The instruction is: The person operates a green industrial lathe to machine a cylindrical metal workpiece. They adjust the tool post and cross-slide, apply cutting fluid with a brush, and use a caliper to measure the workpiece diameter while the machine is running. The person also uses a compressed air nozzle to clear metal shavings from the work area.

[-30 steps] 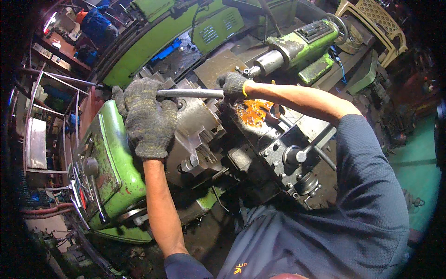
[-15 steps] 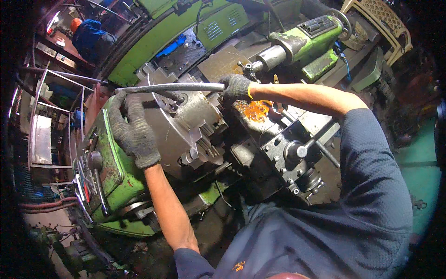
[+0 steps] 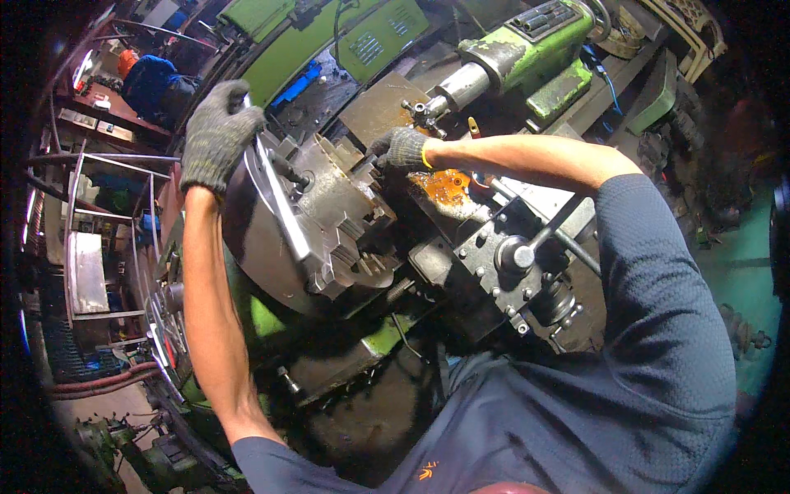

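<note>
My left hand (image 3: 220, 136), in a grey knit glove, is wrapped round the upper end of a long silvery metal pipe (image 3: 285, 210). The pipe slants toward me across the large lathe chuck (image 3: 333, 198), its free end over the chuck's near side. Under the pipe, a dark chuck key (image 3: 290, 173) appears to stand in the chuck's rim. My right hand (image 3: 403, 150), gloved too, has its fingers curled in at the far right of the chuck's face; what they grip is hidden. The chuck's stepped jaws (image 3: 350, 247) face right.
Right of the chuck stands the tool post with its lever (image 3: 518, 257), beside an oily orange-brown surface (image 3: 448, 193). The green tailstock (image 3: 543, 62) is at the back right. A metal rack (image 3: 90, 272) stands at the left, and a person in blue (image 3: 152, 86) is at the far left.
The pipe has swung from lying crosswise between both hands to pointing toward me. My left hand has moved up and away. My right hand has left the pipe's end and moved slightly left.
</note>
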The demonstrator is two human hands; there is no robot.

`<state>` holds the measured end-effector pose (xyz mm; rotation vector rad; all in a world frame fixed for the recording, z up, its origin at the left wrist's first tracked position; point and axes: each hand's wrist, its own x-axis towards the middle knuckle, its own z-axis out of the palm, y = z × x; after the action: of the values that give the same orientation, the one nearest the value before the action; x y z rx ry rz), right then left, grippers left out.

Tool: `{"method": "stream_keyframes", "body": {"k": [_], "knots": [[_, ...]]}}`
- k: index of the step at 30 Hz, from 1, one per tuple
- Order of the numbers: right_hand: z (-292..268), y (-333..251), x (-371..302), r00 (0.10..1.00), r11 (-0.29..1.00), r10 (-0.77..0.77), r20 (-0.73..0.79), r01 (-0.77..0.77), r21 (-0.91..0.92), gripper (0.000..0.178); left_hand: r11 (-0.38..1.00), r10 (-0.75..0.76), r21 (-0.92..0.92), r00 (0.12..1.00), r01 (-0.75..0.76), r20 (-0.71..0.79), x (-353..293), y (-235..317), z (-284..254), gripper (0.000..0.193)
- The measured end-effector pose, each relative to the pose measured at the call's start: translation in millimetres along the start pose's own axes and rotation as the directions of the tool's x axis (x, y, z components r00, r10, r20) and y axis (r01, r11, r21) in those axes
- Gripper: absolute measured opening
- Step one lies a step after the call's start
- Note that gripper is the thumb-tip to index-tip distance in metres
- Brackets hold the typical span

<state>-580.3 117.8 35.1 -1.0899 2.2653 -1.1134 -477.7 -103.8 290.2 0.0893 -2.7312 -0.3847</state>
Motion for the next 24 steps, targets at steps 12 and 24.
{"method": "stream_keyframes", "body": {"k": [12, 24], "knots": [[0, 5, 0, 1.000, 0.998, 0.009, 0.026, -0.011, 0.067, 0.041, 0.940, 0.292, -0.209, 0.952, -0.269, 0.090, -46, 91, 30, 0.041], [8, 4, 7, 0.999, 0.997, -0.041, -0.018, 0.039, -0.072, 0.031, 0.791, 0.434, -0.606, 0.774, -0.083, 0.461, -113, -8, -90, 0.018]]}}
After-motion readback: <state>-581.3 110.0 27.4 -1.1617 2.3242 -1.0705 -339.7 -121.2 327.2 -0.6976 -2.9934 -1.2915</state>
